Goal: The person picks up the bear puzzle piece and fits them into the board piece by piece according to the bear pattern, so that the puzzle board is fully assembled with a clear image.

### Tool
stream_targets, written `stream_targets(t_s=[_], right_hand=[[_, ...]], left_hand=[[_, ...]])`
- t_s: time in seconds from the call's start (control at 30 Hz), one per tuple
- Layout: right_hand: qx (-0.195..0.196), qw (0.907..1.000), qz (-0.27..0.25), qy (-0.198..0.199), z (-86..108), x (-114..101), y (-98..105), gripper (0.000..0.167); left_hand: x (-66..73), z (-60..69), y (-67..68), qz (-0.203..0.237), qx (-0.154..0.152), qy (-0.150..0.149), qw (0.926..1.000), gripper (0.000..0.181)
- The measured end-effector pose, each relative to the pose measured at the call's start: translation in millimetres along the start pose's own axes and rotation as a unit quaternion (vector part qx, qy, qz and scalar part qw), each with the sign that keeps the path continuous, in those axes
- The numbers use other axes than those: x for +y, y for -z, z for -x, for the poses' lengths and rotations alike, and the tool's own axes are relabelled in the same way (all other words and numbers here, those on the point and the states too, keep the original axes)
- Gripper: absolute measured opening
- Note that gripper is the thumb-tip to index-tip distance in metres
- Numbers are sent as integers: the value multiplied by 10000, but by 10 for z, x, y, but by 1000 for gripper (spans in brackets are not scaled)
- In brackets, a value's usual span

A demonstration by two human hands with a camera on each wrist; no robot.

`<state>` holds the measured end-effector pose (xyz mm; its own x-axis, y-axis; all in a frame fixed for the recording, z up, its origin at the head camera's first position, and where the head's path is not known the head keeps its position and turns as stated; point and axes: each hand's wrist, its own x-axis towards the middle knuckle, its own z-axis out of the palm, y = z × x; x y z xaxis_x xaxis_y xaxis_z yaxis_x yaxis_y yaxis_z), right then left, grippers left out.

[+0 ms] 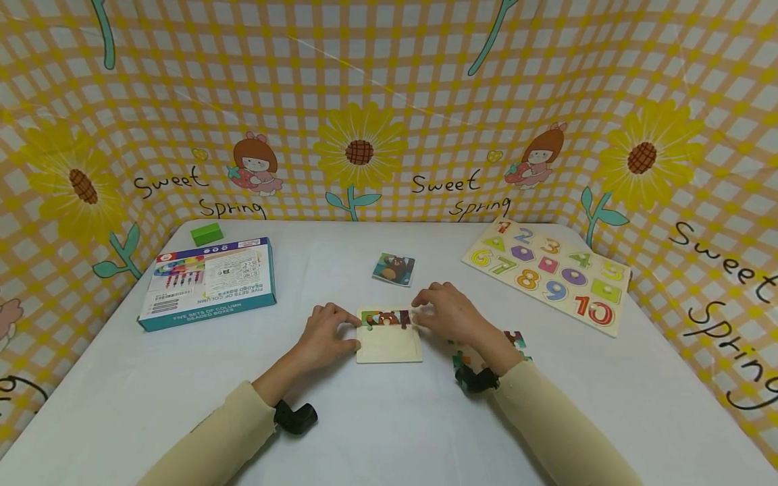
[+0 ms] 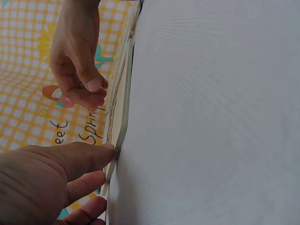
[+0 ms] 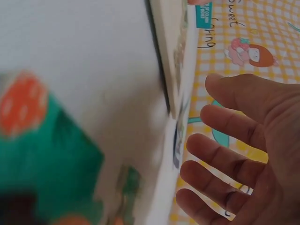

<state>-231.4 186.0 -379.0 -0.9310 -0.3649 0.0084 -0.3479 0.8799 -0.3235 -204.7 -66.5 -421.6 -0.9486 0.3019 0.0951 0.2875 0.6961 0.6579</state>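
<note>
A shallow wooden puzzle tray (image 1: 389,345) lies on the white table between the hands. Along its far edge sits a row of puzzle pieces (image 1: 386,318) with part of a brown bear picture. My left hand (image 1: 328,335) rests its thumb and fingertips against the tray's left edge, thumb nearer me. Over the tray's far right corner is my right hand (image 1: 452,312), and its fingers are spread with nothing between them in the right wrist view. Loose puzzle pieces (image 1: 515,339) lie partly hidden beneath the right wrist.
Beyond the tray lies a small bear picture card (image 1: 394,268). A teal-edged box (image 1: 209,283) stands at the left, with a green block (image 1: 206,234) behind it. A wooden number board (image 1: 547,273) lies at the back right. Patterned cloth (image 1: 389,88) encloses the table's back and sides.
</note>
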Motion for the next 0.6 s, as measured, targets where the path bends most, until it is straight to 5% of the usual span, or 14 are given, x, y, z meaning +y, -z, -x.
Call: stream_targets(t_s=[0.6], right_hand=[[95, 9999, -130, -42, 418, 353, 143, 27]], left_hand=[[7, -1, 1, -87, -31, 25, 10000, 28]])
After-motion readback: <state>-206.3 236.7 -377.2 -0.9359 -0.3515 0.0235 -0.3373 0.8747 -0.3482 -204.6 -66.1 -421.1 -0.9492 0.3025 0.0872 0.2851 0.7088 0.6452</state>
